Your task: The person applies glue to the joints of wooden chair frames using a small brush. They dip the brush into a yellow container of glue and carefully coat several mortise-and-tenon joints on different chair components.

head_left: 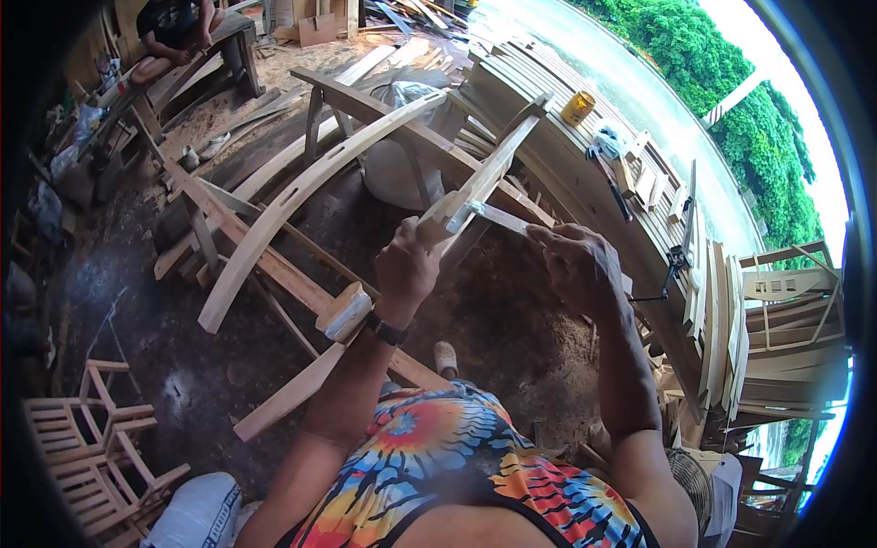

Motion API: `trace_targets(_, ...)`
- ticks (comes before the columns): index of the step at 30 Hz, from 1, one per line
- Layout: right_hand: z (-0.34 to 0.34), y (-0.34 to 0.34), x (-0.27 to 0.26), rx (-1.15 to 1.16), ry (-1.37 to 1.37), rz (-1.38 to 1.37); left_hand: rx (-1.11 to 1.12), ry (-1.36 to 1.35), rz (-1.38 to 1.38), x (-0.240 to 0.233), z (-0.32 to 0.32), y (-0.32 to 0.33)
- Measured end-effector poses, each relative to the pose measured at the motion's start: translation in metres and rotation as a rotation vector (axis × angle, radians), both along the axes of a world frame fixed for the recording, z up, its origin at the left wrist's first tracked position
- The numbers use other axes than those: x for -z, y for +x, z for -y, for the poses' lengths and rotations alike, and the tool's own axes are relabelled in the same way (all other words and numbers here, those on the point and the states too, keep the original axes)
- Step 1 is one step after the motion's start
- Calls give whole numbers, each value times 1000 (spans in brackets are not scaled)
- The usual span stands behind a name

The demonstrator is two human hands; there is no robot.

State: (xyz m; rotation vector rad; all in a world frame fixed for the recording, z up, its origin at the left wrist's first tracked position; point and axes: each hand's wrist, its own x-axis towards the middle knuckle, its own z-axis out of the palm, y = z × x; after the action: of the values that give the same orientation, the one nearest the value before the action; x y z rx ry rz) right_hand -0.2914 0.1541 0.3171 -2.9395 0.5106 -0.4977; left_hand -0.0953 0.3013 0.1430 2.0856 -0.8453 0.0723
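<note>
My left hand, with a dark band on its wrist, grips a small wooden piece that bears whitish paste at its right end. My right hand holds a flat strip, perhaps a spatula; its paste-smeared tip meets that end. Under both hands runs a long wooden board, laid slantwise across the trestles; my left forearm hides part of it. Left of my wrist, a pale wood block smeared with white paste sits on a trestle beam. A curved, slotted wooden rail lies beyond my left hand.
Stacked boards at right carry a yellow can, a hammer and a clamp. Slatted wooden chairs and a white sack stand lower left. A person sits on a bench at upper left.
</note>
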Motion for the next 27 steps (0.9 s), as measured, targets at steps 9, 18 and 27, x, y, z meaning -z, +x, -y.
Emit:
trace_targets(9, 22, 22, -32, -150, -176, -115, 6, -7, -24, -1, 1, -1)
trace_targets(18, 37, 12, -90, -279, -251, -180, -53, -52, -14, 5, 5, -7)
trace_targets(27, 152, -30, -77, -577, 147, -79, -177, -100, -1, 11, 22, -17)
